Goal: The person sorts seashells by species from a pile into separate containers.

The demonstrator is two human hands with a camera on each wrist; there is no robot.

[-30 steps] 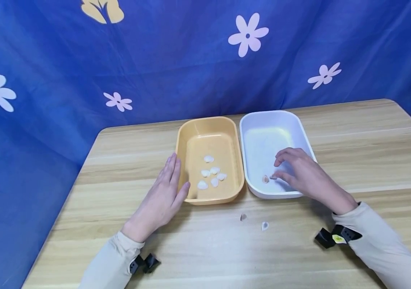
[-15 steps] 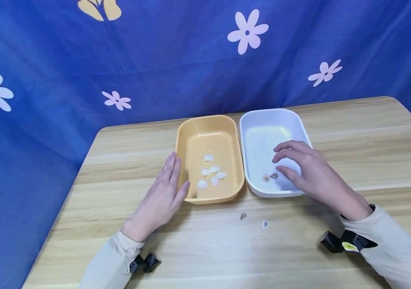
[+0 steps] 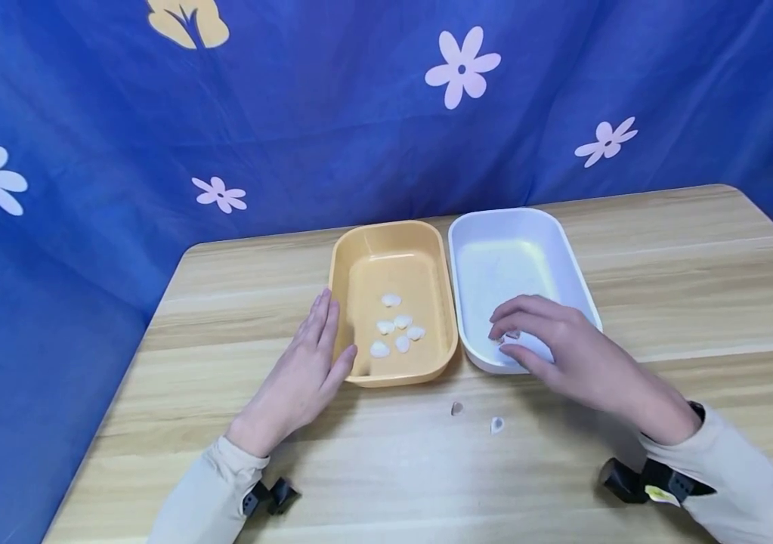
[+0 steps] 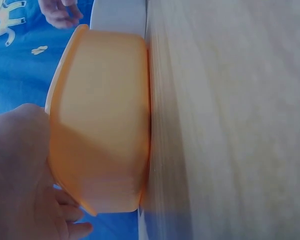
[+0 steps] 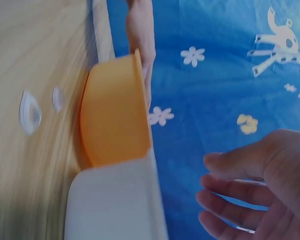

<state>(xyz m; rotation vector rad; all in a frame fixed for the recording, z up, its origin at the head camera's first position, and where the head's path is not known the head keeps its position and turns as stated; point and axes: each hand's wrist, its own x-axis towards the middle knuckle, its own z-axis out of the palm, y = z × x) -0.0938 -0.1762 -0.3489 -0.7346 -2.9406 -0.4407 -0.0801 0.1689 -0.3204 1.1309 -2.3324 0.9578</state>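
Note:
My left hand [image 3: 294, 370] rests with straight fingers against the left rim of the orange tray [image 3: 393, 272]. Inside that tray lie several white seashells [image 3: 403, 322]. Over the near part of the white tray [image 3: 505, 264] hovers my right hand [image 3: 566, 347], fingers loosely bent, thumb apart from them, nothing held. Below its fingertips, two small brownish shells lie in the white tray, partly hidden; one shell [image 3: 513, 334] shows between finger and thumb. On the table in front of the trays are a brownish shell [image 3: 457, 408] and a whitish shell with a dark centre [image 3: 497, 425].
The trays stand side by side near the back of the wooden table [image 3: 386, 468]. A blue curtain [image 3: 332, 113] with printed flowers hangs right behind the table edge. Each sleeve carries a black wrist camera, such as the right wrist camera [image 3: 624, 480].
My right hand first drew back up and right, uncovering the two brownish shells, then came forward and lower over them. The left hand and both trays stay in place.

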